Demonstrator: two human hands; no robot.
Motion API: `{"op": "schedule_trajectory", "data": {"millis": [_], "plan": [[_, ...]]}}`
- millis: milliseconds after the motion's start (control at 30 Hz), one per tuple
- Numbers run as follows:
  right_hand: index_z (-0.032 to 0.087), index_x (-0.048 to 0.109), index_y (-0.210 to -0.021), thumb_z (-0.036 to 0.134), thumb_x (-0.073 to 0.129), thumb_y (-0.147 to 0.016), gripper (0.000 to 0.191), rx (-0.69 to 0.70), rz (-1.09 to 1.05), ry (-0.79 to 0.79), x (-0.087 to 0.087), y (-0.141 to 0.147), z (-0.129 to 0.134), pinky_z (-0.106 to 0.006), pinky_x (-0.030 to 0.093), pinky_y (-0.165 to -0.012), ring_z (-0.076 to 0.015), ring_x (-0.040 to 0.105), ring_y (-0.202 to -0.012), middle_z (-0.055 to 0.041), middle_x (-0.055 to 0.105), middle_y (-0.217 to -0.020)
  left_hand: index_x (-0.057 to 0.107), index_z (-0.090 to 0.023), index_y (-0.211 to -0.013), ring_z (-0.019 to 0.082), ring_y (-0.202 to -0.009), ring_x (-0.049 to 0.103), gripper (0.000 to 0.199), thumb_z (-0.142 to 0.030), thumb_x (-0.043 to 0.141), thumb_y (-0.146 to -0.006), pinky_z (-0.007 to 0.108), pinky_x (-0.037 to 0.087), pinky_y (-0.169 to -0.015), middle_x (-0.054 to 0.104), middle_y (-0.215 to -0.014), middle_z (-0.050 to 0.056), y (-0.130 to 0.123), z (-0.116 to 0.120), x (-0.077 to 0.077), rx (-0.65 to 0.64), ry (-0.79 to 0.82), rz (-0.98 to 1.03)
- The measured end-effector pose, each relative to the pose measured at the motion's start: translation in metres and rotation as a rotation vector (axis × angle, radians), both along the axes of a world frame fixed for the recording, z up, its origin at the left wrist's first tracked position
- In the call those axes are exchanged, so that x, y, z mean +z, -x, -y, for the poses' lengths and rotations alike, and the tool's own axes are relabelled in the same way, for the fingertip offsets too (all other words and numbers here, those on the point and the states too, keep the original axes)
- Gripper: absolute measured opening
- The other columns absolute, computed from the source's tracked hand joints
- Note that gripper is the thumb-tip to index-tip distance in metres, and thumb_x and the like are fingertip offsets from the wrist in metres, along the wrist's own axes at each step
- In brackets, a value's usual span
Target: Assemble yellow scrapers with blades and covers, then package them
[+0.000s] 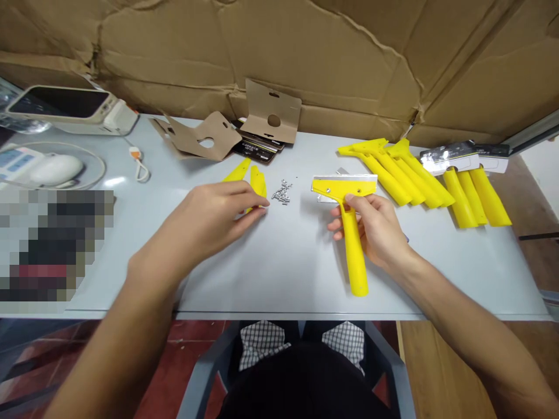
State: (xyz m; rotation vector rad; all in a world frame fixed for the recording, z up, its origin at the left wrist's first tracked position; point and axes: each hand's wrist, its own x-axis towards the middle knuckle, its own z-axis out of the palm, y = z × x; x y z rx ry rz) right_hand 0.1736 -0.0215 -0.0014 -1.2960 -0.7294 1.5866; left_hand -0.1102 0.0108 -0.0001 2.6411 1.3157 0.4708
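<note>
The yellow scraper (357,256) is in the right hand (382,230), right of centre over the near half of the tabletop (297,279), its wide head on the far side and its handle slanting toward the near edge. The likeliest trouble lies with the loose screws (283,193), heaped in the middle: the left hand (209,215) is just to their left, so a careless sideways brush could scatter them, and ones so small would be hard to gather. A second risk is the metal strip (325,198) showing below the scraper's head; if it is not fastened, tilting the tool or easing the hold could let it slide out. The bright metal edge (345,178) along the head may also be sharp enough to nick a finger that strays to the far side.

The right forearm comes in from the near right, with the thumb laid across the scraper's neck and the fingers curled behind it; that grip is closed firmly on the tool. The left forearm reaches in from the near left, wrist bent, back of the hand up, thumb and forefinger almost meeting beside the small yellow pieces (258,179). That grip is nearly closed, but I cannot tell whether it has hold of one of those pieces or only hovers over it
</note>
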Motion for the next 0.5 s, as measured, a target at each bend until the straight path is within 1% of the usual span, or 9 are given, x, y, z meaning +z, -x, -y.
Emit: {"op": "schedule_trajectory", "data": {"millis": [133,233,333,433,500], "plan": [[0.016,0.067,-0.087,0.031,0.074,-0.089,0.016,0.026,-0.01,0.003,0.0,0.001,0.001,-0.029,0.061,-0.052,-0.0196,0.075,-0.064,-0.0084,0.076,-0.081,0.08,-0.024,-0.104,0.027,-0.089,0.072,0.035,-0.032,0.046,-0.105,0.041,0.055,-0.08,0.076,-0.099,0.01,-0.007,0.022,-0.011,0.124,0.002,-0.11],[0.017,0.066,-0.086,0.031,0.073,-0.09,0.017,0.031,-0.017,-0.01,0.002,0.001,0.001,-0.029,0.061,-0.053,-0.019,0.075,-0.065,-0.0086,0.077,-0.082,0.08,-0.024,-0.103,0.026,-0.086,0.07,0.034,-0.028,0.046,-0.104,0.04,0.055,-0.079,0.075,-0.095,0.01,-0.013,0.028,-0.018,0.149,0.008,-0.132],[0.017,0.065,-0.084,0.031,0.074,-0.09,0.017,0.026,-0.019,-0.028,0.003,0.001,0.001,-0.028,0.061,-0.054,-0.0182,0.075,-0.065,-0.0084,0.077,-0.082,0.08,-0.021,-0.101,0.026,-0.084,0.07,0.035,-0.02,0.045,-0.101,0.04,0.056,-0.079,0.075,-0.094,0.012,-0.027,0.028,-0.023,0.113,0.015,-0.121],[0.017,0.064,-0.083,0.032,0.075,-0.088,0.019,0.033,-0.027,-0.037,0.002,0.001,0.001,-0.028,0.06,-0.053,-0.0166,0.072,-0.062,-0.0076,0.076,-0.08,0.079,-0.018,-0.105,0.026,-0.088,0.071,0.033,-0.014,0.047,-0.1,0.041,0.058,-0.083,0.077,-0.099,0.014,-0.052,0.023,-0.027,0.038,0.042,-0.075],[0.017,0.065,-0.084,0.033,0.077,-0.087,0.02,0.036,-0.034,-0.045,0.001,0.001,0.001,-0.028,0.059,-0.054,-0.0159,0.071,-0.06,-0.0072,0.076,-0.08,0.078,-0.017,-0.11,0.025,-0.09,0.073,0.032,-0.014,0.048,-0.1,0.041,0.059,-0.086,0.078,-0.101,0.013,-0.07,0.019,-0.027,-0.003,0.066,0.012]]}}
